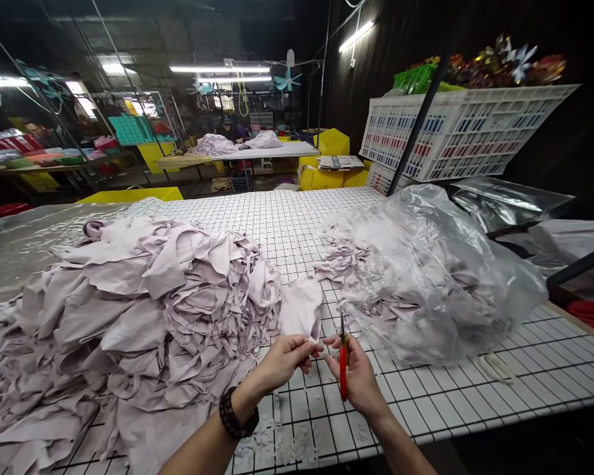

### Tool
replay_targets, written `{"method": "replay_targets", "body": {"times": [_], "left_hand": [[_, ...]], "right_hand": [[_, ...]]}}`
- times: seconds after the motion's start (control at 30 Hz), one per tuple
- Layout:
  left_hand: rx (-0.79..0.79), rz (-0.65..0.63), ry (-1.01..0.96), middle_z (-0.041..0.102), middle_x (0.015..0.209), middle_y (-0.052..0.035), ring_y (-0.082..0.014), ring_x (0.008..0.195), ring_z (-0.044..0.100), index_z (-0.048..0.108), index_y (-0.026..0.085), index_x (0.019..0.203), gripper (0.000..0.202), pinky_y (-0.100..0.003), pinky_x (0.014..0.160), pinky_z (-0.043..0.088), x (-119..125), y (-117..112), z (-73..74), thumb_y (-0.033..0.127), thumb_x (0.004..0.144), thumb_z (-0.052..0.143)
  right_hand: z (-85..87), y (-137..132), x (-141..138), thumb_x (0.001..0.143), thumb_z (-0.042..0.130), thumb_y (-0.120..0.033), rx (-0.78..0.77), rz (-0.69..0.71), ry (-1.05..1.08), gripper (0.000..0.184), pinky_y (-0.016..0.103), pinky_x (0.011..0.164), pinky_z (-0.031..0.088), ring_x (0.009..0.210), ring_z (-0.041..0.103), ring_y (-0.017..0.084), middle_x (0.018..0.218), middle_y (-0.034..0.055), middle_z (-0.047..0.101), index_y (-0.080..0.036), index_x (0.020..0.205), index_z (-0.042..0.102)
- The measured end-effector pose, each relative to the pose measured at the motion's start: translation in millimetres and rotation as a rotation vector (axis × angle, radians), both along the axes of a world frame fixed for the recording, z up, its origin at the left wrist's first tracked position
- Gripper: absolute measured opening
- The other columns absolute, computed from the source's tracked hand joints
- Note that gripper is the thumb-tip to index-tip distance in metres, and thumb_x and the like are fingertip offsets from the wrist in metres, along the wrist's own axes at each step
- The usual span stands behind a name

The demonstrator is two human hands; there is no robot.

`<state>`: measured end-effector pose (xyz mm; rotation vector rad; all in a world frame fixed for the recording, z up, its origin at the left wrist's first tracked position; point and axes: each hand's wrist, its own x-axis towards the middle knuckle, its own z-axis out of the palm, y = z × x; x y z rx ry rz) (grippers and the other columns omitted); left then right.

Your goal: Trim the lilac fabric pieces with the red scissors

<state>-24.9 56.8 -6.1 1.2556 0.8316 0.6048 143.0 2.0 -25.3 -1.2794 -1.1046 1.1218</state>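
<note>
My left hand (290, 359) pinches the near end of a pale pink fabric piece (301, 303), which stretches away from me over the table. Close beside it, my right hand (357, 376) holds red-handled scissors (344, 366), their dark blades pointing away from me. The fingertips of both hands nearly meet at the fabric's edge. To the left rises a big heap of the same pale pink garments (143, 310). Small white scraps (282, 445) lie on the table below my hands. A dark bead bracelet is on my left wrist.
A clear plastic bag (440, 284) with more pink fabric covers the right of the grid-patterned table (277, 224). Behind it, a white crate (455, 132) stands beside a dark slanting post (420, 112). Farther back is another table (277, 152) bearing fabric piles.
</note>
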Motion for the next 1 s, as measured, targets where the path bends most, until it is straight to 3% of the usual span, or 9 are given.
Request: {"method": "replay_targets", "body": {"times": [0.1,0.2,0.3,0.33,0.4,0.5,0.63,0.77,1.0], "left_hand": [[0.036,0.062,-0.049,0.056,0.097,-0.0085,-0.0091,0.06,0.051,0.07,0.012,0.086,0.041,-0.02,0.049,0.045,7.9,-5.8,6.4,0.051,0.079,0.059],[0.164,0.158,-0.009,0.046,0.121,-0.0121,-0.0111,0.07,0.054,0.071,0.012,0.08,0.038,-0.017,0.045,0.045,9.3,-9.0,13.1,0.049,0.079,0.06],[0.152,0.162,-0.091,0.042,0.134,-0.0131,-0.0072,0.059,0.054,0.069,0.012,0.076,0.034,-0.02,0.043,0.045,8.9,-9.9,14.2,0.044,0.081,0.059],[0.107,0.139,-0.144,0.049,0.127,-0.0141,-0.006,0.053,0.053,0.068,0.012,0.077,0.034,-0.021,0.042,0.044,9.3,-9.7,12.3,0.044,0.082,0.058],[-0.001,0.09,-0.24,0.065,0.094,-0.0118,-0.0073,0.045,0.051,0.066,0.012,0.081,0.034,-0.022,0.042,0.043,11.5,-8.8,5.5,0.044,0.083,0.058],[-0.085,0.094,-0.291,0.06,0.056,-0.0029,-0.0114,0.044,0.053,0.063,0.011,0.08,0.035,-0.023,0.047,0.044,15.8,-6.7,-6.4,0.046,0.082,0.059],[-0.045,0.177,-0.209,0.059,0.054,-0.0016,-0.0124,0.045,0.054,0.059,0.014,0.073,0.035,-0.025,0.049,0.044,17.0,-3.8,-11.1,0.049,0.079,0.061],[0.075,0.193,-0.087,0.056,0.055,-0.0001,-0.012,0.045,0.051,0.057,0.017,0.071,0.032,-0.024,0.047,0.043,15.2,-3.8,-7.3,0.046,0.081,0.057],[0.145,0.168,-0.021,0.054,0.06,0.0006,-0.0111,0.045,0.049,0.056,0.018,0.071,0.021,-0.023,0.045,0.039,16.4,-8.1,-9.8,0.036,0.084,0.054]], "right_hand": [[5.3,7.2,-1.8,0.075,0.068,-0.043,0.036,-0.009,0.011,0.039,0.029,0.071,0.048,0.072,0.055,0.015,0.09,0.0032,0.057,-0.022,0.101,0.047],[4.8,14.6,-5.0,0.078,0.064,-0.046,0.072,0.018,0.044,0.032,0.028,0.07,0.048,0.071,0.055,0.015,0.085,0.0025,0.057,-0.021,0.089,0.048],[-0.2,19.4,-7.6,0.077,0.065,-0.047,0.077,0.03,0.077,0.033,0.028,0.072,0.047,0.073,0.055,0.015,0.083,0.0011,0.056,-0.021,0.083,0.046],[-1.9,20.2,-7.7,0.076,0.067,-0.048,0.066,0.036,0.084,0.035,0.028,0.071,0.047,0.072,0.055,0.014,0.082,0.0007,0.056,-0.021,0.083,0.046],[-3.6,20.2,-5.9,0.073,0.068,-0.051,0.048,0.054,0.085,0.039,0.027,0.068,0.047,0.069,0.054,0.014,0.08,0.0001,0.055,-0.021,0.081,0.045],[2.2,15.2,4.1,0.073,0.067,-0.053,0.01,0.072,0.0,0.039,0.026,0.064,0.045,0.066,0.052,0.013,0.075,-0.0011,0.054,-0.02,0.079,0.046],[22.9,-0.2,23.9,0.073,0.066,-0.047,-0.062,0.13,-0.392,0.032,0.024,0.056,0.037,0.06,0.044,0.012,0.067,-0.0042,0.048,-0.021,0.078,0.048],[36.6,-12.8,29.8,0.068,0.069,-0.046,-0.07,0.14,-0.74,0.033,0.026,0.059,0.036,0.065,0.047,0.014,0.073,-0.0024,0.052,-0.022,0.076,0.048],[32.6,-12.4,19.5,0.068,0.068,-0.046,-0.05,0.102,-0.878,0.032,0.027,0.06,0.036,0.069,0.05,0.016,0.076,-0.0004,0.055,-0.022,0.075,0.048]]}}
